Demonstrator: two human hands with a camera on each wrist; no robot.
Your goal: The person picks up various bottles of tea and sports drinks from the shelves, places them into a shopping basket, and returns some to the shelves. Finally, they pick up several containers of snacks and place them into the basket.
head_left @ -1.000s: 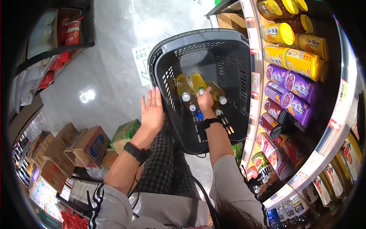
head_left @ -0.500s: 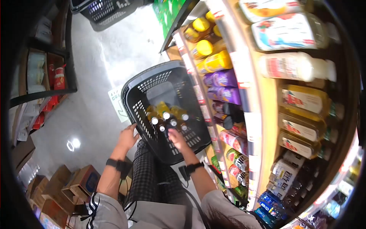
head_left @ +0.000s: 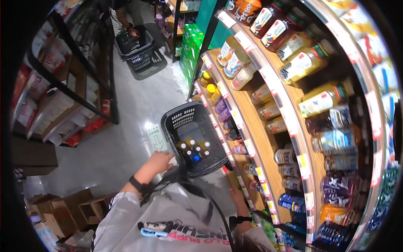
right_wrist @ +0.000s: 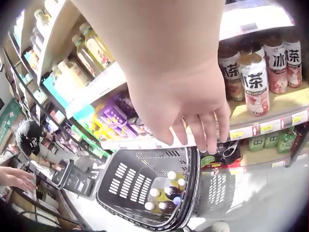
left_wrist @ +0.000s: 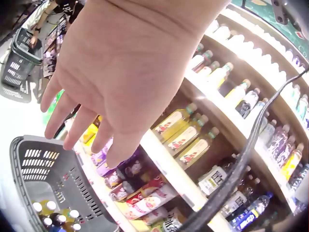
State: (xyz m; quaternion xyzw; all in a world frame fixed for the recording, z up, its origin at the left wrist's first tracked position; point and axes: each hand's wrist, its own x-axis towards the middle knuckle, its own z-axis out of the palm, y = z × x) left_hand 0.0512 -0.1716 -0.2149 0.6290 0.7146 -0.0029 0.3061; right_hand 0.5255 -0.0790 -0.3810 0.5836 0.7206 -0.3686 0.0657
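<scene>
Several capped drink bottles (head_left: pixel 195 150) stand grouped in the near end of a dark grey shopping basket (head_left: pixel 196 130). One has a blue cap, most of the others white. Just left of the basket's near corner is my left hand (head_left: pixel 158 161), its fingers extended and nothing in it; the left wrist view shows its palm and spread fingers. My right hand (head_left: pixel 239 199) is outside the basket, low beside the drink shelves. In the right wrist view that hand (right_wrist: pixel 183 101) hangs with loose, lightly bent fingers above the basket's edge, holding nothing.
Curved drink shelves (head_left: pixel 289 122) run along the right, filled with bottles and cans. Another person (head_left: pixel 126 19) handles a second basket (head_left: pixel 136 44) farther up the aisle. Cardboard boxes (head_left: pixel 67 212) stand at lower left, racks (head_left: pixel 63 96) at upper left.
My right hand has left the bottles and come out of the basket to the right. The left hand stays near the basket's side. The view has swung up along the aisle and shelves.
</scene>
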